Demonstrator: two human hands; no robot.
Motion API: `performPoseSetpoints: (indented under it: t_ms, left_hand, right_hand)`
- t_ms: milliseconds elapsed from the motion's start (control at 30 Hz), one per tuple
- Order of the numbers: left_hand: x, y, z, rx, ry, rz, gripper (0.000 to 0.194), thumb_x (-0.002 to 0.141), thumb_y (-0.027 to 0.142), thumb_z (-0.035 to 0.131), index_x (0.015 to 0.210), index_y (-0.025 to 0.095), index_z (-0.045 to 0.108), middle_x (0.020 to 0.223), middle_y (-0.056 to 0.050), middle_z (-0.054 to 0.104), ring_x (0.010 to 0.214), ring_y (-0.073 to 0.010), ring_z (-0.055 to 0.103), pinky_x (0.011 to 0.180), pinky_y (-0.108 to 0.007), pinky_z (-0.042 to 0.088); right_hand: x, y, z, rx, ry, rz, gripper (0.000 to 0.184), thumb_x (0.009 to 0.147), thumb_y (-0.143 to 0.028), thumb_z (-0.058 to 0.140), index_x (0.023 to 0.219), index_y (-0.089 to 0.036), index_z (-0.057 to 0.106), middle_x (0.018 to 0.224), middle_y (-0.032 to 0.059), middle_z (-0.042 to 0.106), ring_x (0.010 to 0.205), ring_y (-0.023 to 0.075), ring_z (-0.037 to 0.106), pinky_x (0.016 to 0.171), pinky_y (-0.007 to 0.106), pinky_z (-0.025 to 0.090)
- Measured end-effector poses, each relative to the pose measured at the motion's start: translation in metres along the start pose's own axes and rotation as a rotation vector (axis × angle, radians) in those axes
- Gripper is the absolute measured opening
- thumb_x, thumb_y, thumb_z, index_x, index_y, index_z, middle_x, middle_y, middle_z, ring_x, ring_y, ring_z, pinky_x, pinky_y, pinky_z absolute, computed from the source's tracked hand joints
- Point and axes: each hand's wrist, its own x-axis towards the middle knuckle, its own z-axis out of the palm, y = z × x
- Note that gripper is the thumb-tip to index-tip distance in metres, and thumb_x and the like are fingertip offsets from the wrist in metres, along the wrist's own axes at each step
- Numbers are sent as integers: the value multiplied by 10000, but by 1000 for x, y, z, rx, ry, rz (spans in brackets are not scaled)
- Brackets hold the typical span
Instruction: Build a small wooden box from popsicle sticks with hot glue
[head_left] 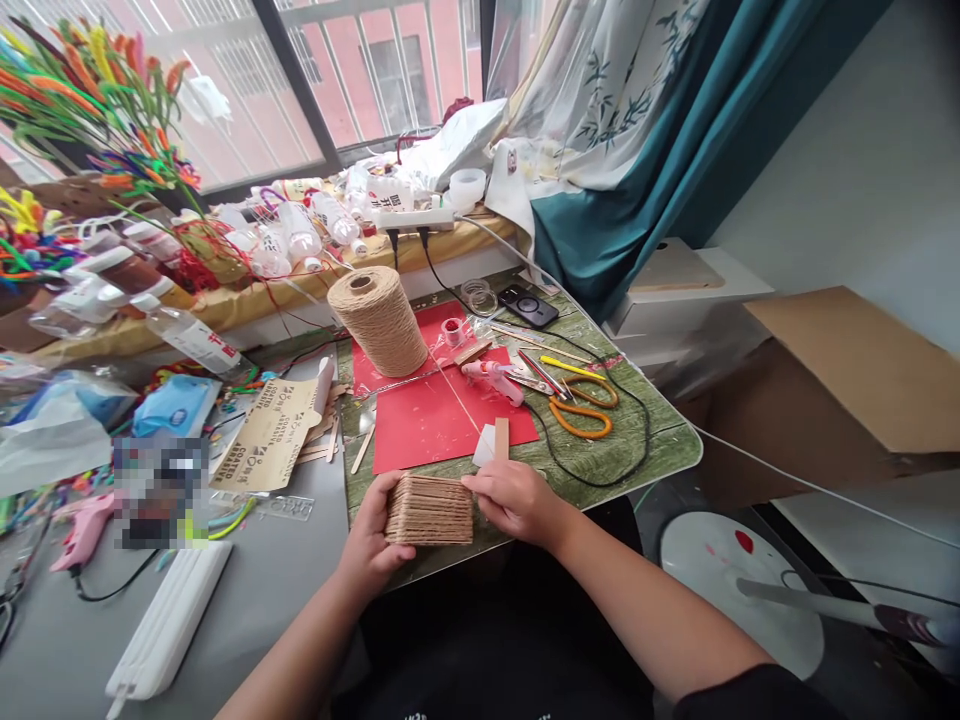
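My left hand [375, 530] is wrapped round the left end of a small box-shaped piece [431, 510] covered in rows of brown twine. At its upper right corner, my right hand [517, 498] is closed in a pinch. A strand of twine [459, 398] runs from the large upright spool [379, 320] down towards the right fingers, which hide its end. Just beyond that hand lie a flat wooden strip [502, 440] and a white piece of paper [486, 447]. Red sheets [420, 430] lie under the strand.
A pink glue gun [495, 380], orange-handled scissors [583, 420], pens [566, 368] and a black phone-like device [529, 305] lie on the green table. A black cable loops at right. Sandpaper [266, 435] and a white power strip [171, 620] are at left. Bottles crowd the windowsill.
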Motion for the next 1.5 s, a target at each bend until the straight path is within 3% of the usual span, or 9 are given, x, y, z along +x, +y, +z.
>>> performPoseSetpoints:
  t_ms: [200, 467, 800, 967, 1100, 1200, 1267, 1400, 1500]
  left_hand:
    - [-3, -5, 2, -6, -37, -5, 1042, 747, 931, 621, 1488, 240, 375, 1359, -169, 567, 1265, -383, 612, 1100, -553, 495]
    - [-8, -11, 1, -78, -38, -54, 1071, 713, 908, 686, 1498, 237, 400, 1400, -187, 569, 1338, -422, 570, 1141, -615, 449]
    - [0, -6, -8, -16, -131, -102, 936, 713, 764, 824, 1391, 211, 491, 1281, -177, 662, 1184, -383, 680, 1031, -543, 553]
    - [12, 31, -26, 389, -222, -20, 843, 739, 403, 895, 1459, 213, 500, 1451, -193, 601, 1340, -390, 608, 1129, -563, 498]
    - [24, 86, -23, 667, -253, 60, 1186, 741, 471, 904, 1674, 260, 204, 1657, -205, 412, 1514, -404, 442, 1197, -608, 433]
    - [34, 114, -7, 782, -379, 208, 1168, 730, 556, 897, 1662, 262, 257, 1642, -165, 456, 1508, -396, 438, 1248, -606, 351]
    - [41, 119, 5, 835, -422, 255, 1125, 731, 555, 898, 1630, 205, 318, 1550, -182, 557, 1398, -394, 547, 1209, -602, 378]
    - [47, 107, 17, 887, -392, 267, 772, 785, 545, 856, 1397, 188, 548, 1306, -153, 706, 1142, -369, 670, 1015, -546, 481]
    - [45, 98, 15, 840, -332, 286, 673, 818, 546, 827, 1334, 213, 552, 1284, -133, 716, 1120, -344, 674, 993, -509, 468]
  right_hand:
    - [-1, -3, 3, -17, 81, 31, 310, 976, -110, 578, 1258, -239, 587, 873, 35, 741, 759, 197, 734, 734, 336, 627]
    - [-2, -6, 3, -12, 79, 73, 160, 987, -135, 604, 1089, -255, 573, 764, -7, 672, 664, 172, 663, 661, 313, 574]
    - [-3, -2, 6, 41, 65, 46, 224, 978, -125, 620, 1177, -229, 602, 854, 28, 724, 743, 184, 710, 701, 314, 599]
    - [-2, -1, 6, 105, 38, 53, 210, 986, -123, 610, 1161, -238, 615, 832, 19, 710, 733, 177, 699, 704, 309, 598]
    - [-3, -2, 5, 102, 27, 54, 193, 987, -128, 620, 1153, -226, 624, 887, 46, 734, 789, 189, 719, 741, 324, 612]
    - [-4, -2, 4, 116, -5, 62, 192, 1001, -142, 609, 1173, -228, 627, 912, 56, 747, 811, 192, 725, 752, 330, 621]
    - [-5, -2, 3, 127, -15, 67, 211, 1003, -143, 606, 1193, -231, 627, 936, 62, 754, 834, 197, 732, 771, 342, 631]
    - [-6, -1, 4, 130, -1, 65, 281, 995, -138, 610, 1252, -252, 614, 990, 68, 766, 898, 208, 752, 819, 358, 645]
    - [-6, 0, 5, 112, 1, 47, 331, 993, -126, 605, 1299, -249, 594, 1015, 72, 774, 911, 212, 759, 827, 361, 646]
